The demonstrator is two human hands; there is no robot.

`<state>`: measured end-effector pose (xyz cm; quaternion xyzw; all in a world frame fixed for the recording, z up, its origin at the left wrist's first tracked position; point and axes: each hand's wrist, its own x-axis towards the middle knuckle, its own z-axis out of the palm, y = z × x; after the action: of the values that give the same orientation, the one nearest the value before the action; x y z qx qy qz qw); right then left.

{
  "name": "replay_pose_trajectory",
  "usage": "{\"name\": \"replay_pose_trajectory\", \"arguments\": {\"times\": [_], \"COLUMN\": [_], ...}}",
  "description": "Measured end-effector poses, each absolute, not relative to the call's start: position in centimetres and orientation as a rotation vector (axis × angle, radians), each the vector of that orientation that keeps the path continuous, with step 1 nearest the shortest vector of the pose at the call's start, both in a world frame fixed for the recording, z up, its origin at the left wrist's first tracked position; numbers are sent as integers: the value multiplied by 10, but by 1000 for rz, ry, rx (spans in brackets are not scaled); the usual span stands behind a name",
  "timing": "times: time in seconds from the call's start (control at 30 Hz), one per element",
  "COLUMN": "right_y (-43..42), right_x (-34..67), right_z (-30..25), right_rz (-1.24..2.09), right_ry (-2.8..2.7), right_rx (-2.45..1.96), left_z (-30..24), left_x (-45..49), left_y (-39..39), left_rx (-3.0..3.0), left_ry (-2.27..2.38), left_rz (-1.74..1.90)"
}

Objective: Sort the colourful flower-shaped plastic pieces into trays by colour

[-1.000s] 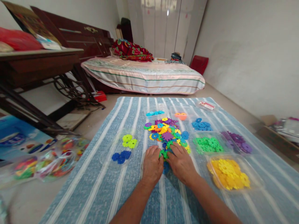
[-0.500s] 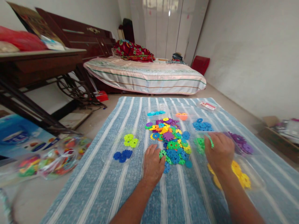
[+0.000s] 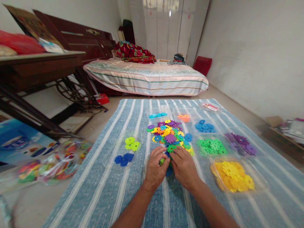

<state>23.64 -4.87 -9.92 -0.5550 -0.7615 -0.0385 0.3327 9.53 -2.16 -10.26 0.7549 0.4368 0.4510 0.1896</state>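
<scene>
On the striped mat [image 3: 133, 190], clear trays already hold yellow discs [image 3: 234, 179], green discs [image 3: 211, 146], purple discs [image 3: 241, 144] and blue discs [image 3: 204, 127]. A mixed pile [image 3: 169, 133] is left. At its near edge, the left hand [image 3: 155, 169] and right hand [image 3: 184, 167] pinch together on a lime disc [image 3: 162, 161]. The red-and-white label [image 3: 210, 107] is unreadable.

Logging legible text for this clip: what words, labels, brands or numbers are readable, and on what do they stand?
No text can be read in this view.
Red-and-white label at the far right: print too small.
Blue box at the left: logo blurred.
Printed board on the wooden table: blurred.
</scene>
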Motion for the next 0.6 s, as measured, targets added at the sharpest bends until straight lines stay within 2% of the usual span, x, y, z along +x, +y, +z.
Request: {"name": "replay_pose_trajectory", "arguments": {"times": [0.17, 0.4, 0.6], "right_y": [-46, -45, -57], "right_x": [252, 320, 282], "right_z": [-92, -60, -77], "right_rz": [-67, -603, -406], "right_ry": [-1975, -1546, -1846], "right_rx": [-1400, -1736, -1575], "left_z": [-103, -121, -126], "left_x": [95, 88, 93], "left_y": [-20, -10, -15], "left_rx": [2135, 2136, 2170], "left_ry": [1228, 1433, 1408], "left_rz": [1312, 1383, 1283]}}
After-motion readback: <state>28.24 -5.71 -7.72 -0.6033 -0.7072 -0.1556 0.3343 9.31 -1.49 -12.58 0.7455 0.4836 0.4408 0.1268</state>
